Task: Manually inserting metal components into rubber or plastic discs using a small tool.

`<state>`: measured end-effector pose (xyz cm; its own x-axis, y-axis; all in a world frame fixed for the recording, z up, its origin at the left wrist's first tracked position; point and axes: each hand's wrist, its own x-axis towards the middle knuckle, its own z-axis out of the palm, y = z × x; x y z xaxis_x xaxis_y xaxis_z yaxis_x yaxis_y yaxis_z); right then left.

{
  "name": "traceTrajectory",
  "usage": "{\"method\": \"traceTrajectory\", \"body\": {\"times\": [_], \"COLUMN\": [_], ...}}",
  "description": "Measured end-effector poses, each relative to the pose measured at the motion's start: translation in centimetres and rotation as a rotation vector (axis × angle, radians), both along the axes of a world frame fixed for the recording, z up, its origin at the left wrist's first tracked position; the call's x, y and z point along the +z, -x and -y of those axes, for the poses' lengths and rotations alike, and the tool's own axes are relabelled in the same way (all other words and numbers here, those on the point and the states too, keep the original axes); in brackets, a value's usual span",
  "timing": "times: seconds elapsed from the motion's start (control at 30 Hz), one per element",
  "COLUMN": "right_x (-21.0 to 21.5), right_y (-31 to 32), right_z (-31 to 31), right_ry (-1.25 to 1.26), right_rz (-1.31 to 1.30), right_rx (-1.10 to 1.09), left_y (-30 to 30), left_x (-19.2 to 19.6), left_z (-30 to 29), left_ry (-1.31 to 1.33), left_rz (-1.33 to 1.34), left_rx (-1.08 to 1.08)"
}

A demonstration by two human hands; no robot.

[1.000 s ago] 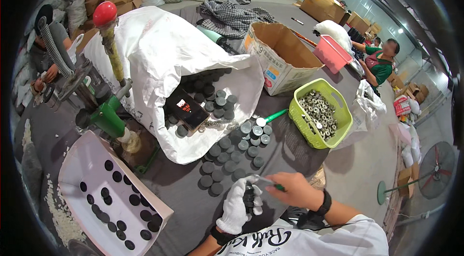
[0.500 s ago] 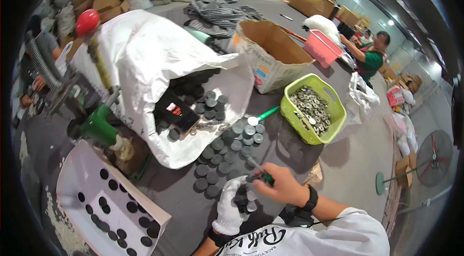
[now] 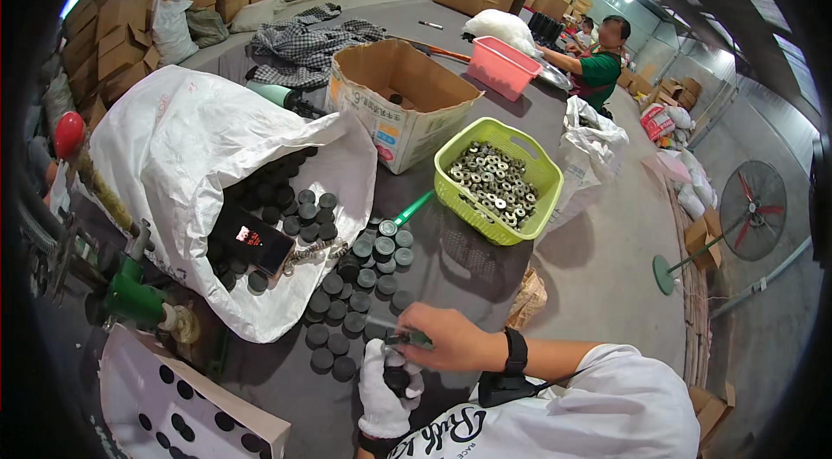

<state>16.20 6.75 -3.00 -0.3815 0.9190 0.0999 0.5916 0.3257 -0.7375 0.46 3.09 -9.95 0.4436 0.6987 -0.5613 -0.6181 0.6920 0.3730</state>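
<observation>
Biggest lettering here is on the white shirt (image 3: 572, 407) at the near edge: bold black script, kinda upside down from this side, with a smaller line under it getting cut off. Farther off, the cardboard box (image 3: 403, 125) on the bench has a row of Chinese characters plus a numeral, with blue and pink label patches. Phone (image 3: 258, 244) on the left shows tiny red characters, too small for me. White sack (image 3: 204, 138) has faint reddish print, pretty illegible tbh.

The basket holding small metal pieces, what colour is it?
The basket is lime green; it shows best in the head view.
</observation>
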Motion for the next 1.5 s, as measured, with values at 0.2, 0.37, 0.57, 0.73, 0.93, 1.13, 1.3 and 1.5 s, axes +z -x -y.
{"method": "traceTrajectory", "body": {"times": [0.2, 0.37, 0.57, 0.73, 0.93, 1.13, 1.3, 1.5], "right_x": [-0.2, 0.1, 0.8, -0.1, 0.4, 1.0, 0.2, 0.2], "right_y": [0.9, 1.1, 0.7, 0.1, 0.8, 0.4, 0.6, 1.4], "right_z": [0.4, 0.0, 0.0, -0.2, 0.5, 1.4, 0.3, 1.1], "right_ry": [-0.04, -0.108, -0.003, -0.008, 0.241, 0.045, -0.109, -0.11], "right_rz": [0.09, -0.065, -0.004, -0.044, -0.018, -0.007, 0.153, 0.121], "right_rx": [0.216, 0.138, 0.279, 0.171, 0.16, -0.03, 0.051, 0.273], "left_y": [-0.4, -0.8, -0.6, -0.2, 0.2, 0.6, 0.3, -0.4], "left_x": [0.5, -0.6, -0.8, 0.1, 1.6, 1.5, 0.6, -1.3], "left_z": [-0.1, 0.6, 0.7, -0.1, -0.1, -0.3, 0.0, 0.0], "left_ry": [0.0, -0.167, -0.146, -0.167, 0.026, -0.106, -0.106, 0.052], "left_rz": [0.148, -0.048, 0.056, 0.147, 0.177, 0.133, 0.209, 0.251], "left_rx": [0.096, 0.042, -0.015, -0.057, 0.177, 0.047, 0.138, 0.122]}}
